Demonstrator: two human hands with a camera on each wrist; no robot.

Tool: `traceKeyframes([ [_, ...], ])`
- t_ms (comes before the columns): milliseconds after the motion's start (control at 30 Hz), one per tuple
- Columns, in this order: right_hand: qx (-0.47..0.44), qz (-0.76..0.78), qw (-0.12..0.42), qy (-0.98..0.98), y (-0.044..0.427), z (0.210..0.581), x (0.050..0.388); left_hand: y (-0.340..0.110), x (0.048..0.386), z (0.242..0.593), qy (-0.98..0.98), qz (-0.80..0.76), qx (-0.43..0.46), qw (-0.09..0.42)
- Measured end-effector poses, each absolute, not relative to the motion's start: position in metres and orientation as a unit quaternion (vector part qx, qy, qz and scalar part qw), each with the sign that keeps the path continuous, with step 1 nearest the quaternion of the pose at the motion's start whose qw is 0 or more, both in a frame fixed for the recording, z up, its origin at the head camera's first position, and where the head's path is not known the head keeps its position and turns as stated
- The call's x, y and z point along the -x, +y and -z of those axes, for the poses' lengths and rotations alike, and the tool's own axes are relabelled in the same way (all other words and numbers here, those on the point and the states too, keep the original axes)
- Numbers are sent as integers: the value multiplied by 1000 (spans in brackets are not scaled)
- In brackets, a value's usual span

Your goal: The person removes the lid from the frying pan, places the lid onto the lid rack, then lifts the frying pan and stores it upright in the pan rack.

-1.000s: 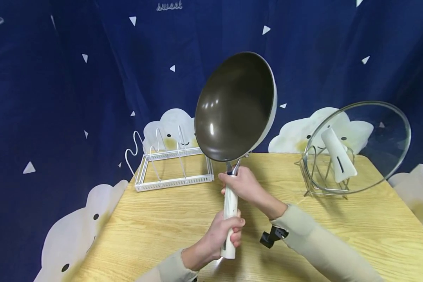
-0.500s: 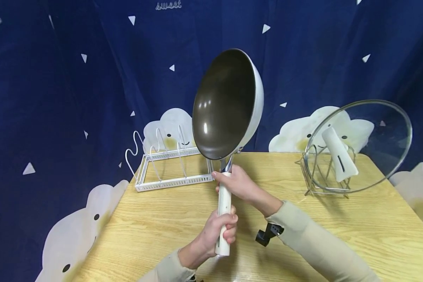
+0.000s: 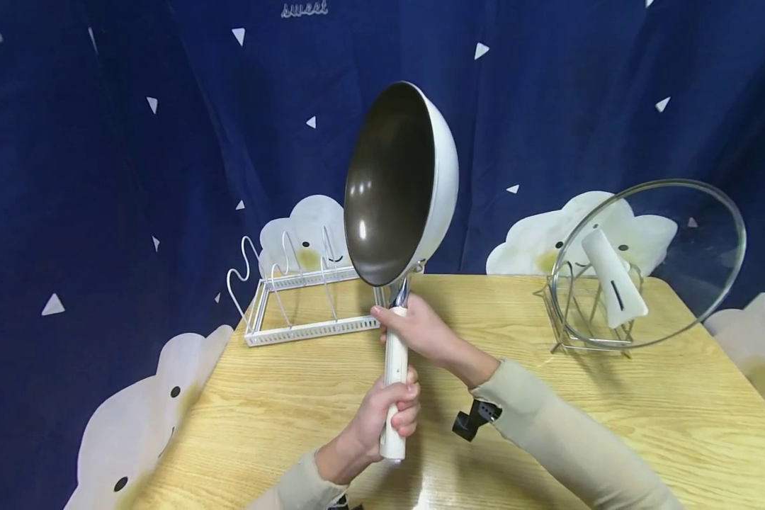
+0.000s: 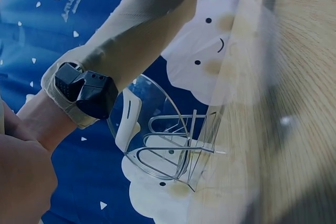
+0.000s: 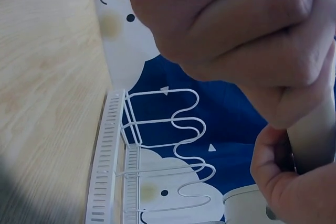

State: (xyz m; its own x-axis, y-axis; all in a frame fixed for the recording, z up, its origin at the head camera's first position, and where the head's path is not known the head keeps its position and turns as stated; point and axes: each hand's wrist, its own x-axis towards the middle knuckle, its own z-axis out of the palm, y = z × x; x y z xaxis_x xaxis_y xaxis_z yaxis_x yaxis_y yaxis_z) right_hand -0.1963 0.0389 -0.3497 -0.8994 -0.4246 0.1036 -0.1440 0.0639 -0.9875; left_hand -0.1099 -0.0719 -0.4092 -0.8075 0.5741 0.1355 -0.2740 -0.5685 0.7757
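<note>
A deep pan [image 3: 392, 188], dark inside and white outside, is held upright above the table, its opening turned to the left. My left hand [image 3: 382, 414] grips the lower part of its white handle [image 3: 396, 361]. Higher up, by the metal joint, my right hand [image 3: 417, 326] grips the same handle, thumb across the front. The right wrist view shows both hands [image 5: 247, 40] around the handle [image 5: 314, 135] and part of the pan's white outside [image 5: 245, 205]. In the left wrist view, one hand [image 4: 26, 179] is seen close up.
A white wire rack [image 3: 319, 330] stands at the table's back left, behind and left of the handle. At the right, a small metal rack [image 3: 557, 329] holds a glass lid [image 3: 695, 262] with a white handle. A blue curtain [image 3: 229, 142] hangs behind the wooden table [image 3: 280, 397].
Both hands have moved slightly left with the pan. The pan has turned, so its opening looks narrower and more of its white outside shows. The racks and lid stand as before.
</note>
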Motion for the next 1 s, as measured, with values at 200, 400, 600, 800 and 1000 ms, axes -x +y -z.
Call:
traceKeyframes([
  [200, 213, 657, 101, 716, 33, 346, 197, -77, 111, 408, 371, -870, -210, 249],
  [400, 197, 633, 72, 745, 28, 348, 198, -79, 112, 408, 380, -869, -204, 242],
  [600, 170, 594, 49, 785, 25, 347, 198, -79, 112, 408, 431, -857, -167, 228],
  [800, 158, 547, 27, 822, 23, 344, 198, -79, 111, 404, 483, -840, -130, 210],
  [1000, 158, 516, 21, 841, 19, 341, 196, -80, 107, 394, 560, -809, -58, 170],
])
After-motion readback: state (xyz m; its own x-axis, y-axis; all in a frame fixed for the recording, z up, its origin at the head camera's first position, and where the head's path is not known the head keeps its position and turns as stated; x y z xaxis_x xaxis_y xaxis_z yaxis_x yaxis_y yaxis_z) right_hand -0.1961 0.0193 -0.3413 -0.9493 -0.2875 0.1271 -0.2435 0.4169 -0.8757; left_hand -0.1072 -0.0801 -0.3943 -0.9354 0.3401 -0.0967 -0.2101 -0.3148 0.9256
